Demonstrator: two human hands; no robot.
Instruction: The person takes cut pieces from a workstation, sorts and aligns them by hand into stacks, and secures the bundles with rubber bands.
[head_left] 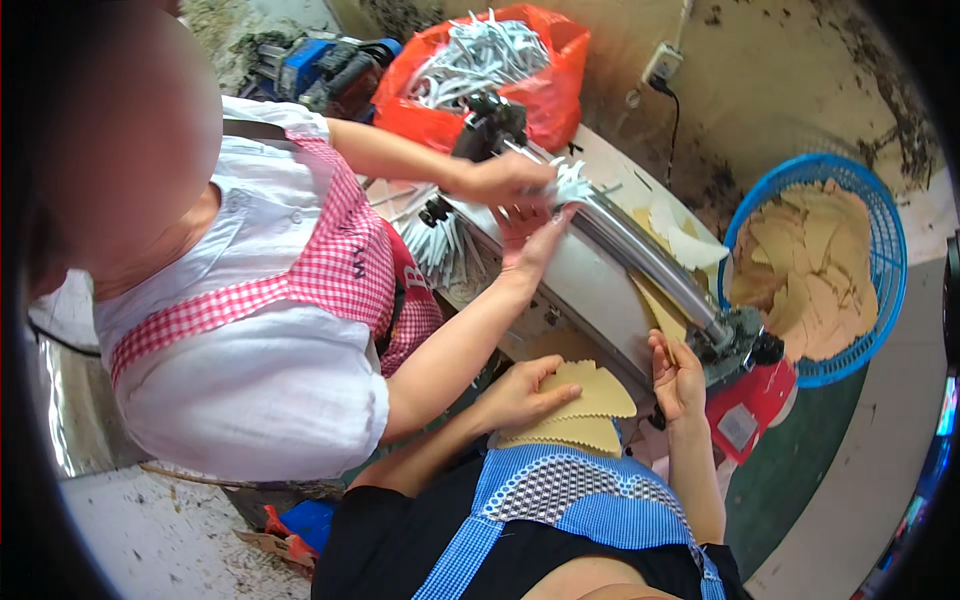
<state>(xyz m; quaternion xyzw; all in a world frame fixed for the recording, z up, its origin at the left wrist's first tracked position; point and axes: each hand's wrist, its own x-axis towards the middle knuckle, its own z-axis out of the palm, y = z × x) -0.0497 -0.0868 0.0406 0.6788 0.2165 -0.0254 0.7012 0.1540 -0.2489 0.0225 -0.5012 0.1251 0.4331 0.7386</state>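
Note:
My left hand [540,392] is closed on several flat tan pieces [590,392] with zigzag edges, the thumb lying on top. They are held low, against my blue checked apron [580,500]. At the near end of a machine with a long metal roller [655,255], my right hand [680,378] has its fingers closed on the end of another tan piece [662,306]. That piece runs up along the roller's near side. On my left a co-worker's hands [530,200] hold a bunch of white strips [572,182] over the roller's far end, blurred by motion.
A red plastic bag [420,125] full of white strips stands behind the machine. More white strips [435,245] hang beside the co-worker. To the right is a blue basket [893,285] of tan pieces. A red packet [745,405] lies below the roller's near end. A socket [664,64] with a black cord is on the wall.

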